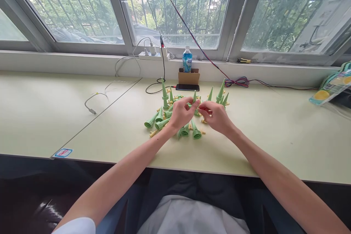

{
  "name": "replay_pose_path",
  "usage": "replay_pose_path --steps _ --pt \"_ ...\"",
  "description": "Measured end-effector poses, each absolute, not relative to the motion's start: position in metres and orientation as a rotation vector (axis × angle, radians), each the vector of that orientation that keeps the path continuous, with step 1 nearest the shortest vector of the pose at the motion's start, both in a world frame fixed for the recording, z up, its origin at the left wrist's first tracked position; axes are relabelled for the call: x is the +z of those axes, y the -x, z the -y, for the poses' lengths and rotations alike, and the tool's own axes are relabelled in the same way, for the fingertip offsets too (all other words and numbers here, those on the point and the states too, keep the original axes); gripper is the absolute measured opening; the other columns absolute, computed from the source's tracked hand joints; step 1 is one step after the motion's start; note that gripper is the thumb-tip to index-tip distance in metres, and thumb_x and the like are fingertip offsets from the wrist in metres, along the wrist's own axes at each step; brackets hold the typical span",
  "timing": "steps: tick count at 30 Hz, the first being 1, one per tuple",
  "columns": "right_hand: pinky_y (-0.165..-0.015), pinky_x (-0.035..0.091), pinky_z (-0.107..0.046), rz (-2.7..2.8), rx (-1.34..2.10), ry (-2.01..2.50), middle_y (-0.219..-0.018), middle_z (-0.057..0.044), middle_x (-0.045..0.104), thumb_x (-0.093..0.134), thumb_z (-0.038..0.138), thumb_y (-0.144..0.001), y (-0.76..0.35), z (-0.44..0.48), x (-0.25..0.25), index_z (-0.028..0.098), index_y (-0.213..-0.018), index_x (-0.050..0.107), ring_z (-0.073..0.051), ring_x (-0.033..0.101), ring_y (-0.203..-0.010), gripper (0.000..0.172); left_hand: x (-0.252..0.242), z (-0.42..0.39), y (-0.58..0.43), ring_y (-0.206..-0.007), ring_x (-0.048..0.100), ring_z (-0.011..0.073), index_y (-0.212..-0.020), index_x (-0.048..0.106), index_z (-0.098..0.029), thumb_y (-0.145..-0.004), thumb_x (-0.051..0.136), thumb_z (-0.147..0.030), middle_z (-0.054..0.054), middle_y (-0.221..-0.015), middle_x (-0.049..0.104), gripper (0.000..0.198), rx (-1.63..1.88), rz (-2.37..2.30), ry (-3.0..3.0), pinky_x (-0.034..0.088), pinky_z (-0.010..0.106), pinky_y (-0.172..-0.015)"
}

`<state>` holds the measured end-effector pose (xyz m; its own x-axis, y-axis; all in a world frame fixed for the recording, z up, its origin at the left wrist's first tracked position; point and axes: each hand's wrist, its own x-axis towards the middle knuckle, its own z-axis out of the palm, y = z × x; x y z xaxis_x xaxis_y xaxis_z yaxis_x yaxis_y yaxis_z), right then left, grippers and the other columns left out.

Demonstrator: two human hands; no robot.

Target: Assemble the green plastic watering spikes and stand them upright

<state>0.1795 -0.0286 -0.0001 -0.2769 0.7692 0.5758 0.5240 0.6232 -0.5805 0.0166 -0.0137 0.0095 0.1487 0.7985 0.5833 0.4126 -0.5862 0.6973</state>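
A heap of several green plastic cones [164,111] with small yellow side pieces lies on the pale table [274,135]; some stand upright, some lie flat. My left hand [182,113] is closed around one green cone [194,99] whose tip pokes up past my fingers. My right hand [216,117] meets it, its fingers pinched on a small red piece [203,109] right at that cone. Both hands hover just above the heap's middle.
Behind the heap stand a cardboard holder [189,77] with a water bottle [187,58] and a black phone [187,87]. A power strip [150,55] and cables run along the sill. A loose grey cable [93,98] lies left; a packaged item [331,86] sits far right.
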Motion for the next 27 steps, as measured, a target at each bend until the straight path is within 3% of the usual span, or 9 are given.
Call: replay_pose_path --steps 7,12,16,21,27 --pt "-0.067 0.049 -0.032 1.923 0.395 1.031 -0.082 -0.006 0.067 0.053 0.031 -0.091 -0.1786 0.0293 -0.0017 0.020 -0.088 0.065 -0.018 0.059 -0.073 0.016 0.0088 0.0124 -0.0158 -0.049 0.031 0.0081 -0.056 0.043 -0.017 -0.090 0.051 -0.059 -0.003 -0.062 0.036 0.054 1.433 -1.164 -2.120 0.032 0.026 -0.052" --pt "-0.066 0.049 -0.031 1.912 0.452 1.038 -0.080 -0.005 0.066 0.053 0.029 -0.091 -0.1780 0.0300 -0.0019 0.019 -0.085 0.062 -0.017 0.058 -0.070 0.015 0.0054 0.0110 -0.0144 -0.057 0.043 0.0114 -0.063 0.061 -0.018 -0.090 0.055 -0.051 0.000 -0.062 0.048 0.044 1.455 -1.146 -2.211 0.037 0.026 -0.059" --pt "-0.064 0.048 -0.029 1.903 0.484 1.027 -0.078 -0.003 0.065 0.053 0.031 -0.090 -0.1782 0.0300 -0.0023 0.020 -0.082 0.060 -0.015 0.054 -0.068 0.016 0.0026 0.0109 -0.0142 -0.056 0.044 0.0101 -0.075 0.071 -0.018 -0.090 0.058 -0.048 0.002 -0.073 0.058 0.036 1.453 -1.106 -2.263 0.039 0.026 -0.058" --pt "-0.060 0.045 -0.028 1.867 0.541 1.029 -0.073 -0.002 0.062 0.054 0.034 -0.089 -0.1772 0.0306 -0.0024 0.020 -0.077 0.057 -0.014 0.051 -0.064 0.019 0.0017 0.0122 -0.0142 -0.054 0.044 0.0089 -0.082 0.074 -0.018 -0.090 0.058 -0.048 0.003 -0.078 0.061 0.035 1.446 -1.082 -2.278 0.039 0.026 -0.056" --pt "-0.050 0.042 -0.026 1.763 0.858 1.036 -0.060 0.002 0.056 0.059 0.044 -0.086 -0.1786 0.0321 0.0010 0.021 -0.076 0.054 -0.011 0.050 -0.050 0.026 0.0022 0.0127 -0.0133 -0.052 0.044 0.0088 -0.081 0.071 -0.018 -0.089 0.058 -0.050 0.003 -0.077 0.064 0.035 1.414 -1.037 -2.298 0.037 0.025 -0.053"
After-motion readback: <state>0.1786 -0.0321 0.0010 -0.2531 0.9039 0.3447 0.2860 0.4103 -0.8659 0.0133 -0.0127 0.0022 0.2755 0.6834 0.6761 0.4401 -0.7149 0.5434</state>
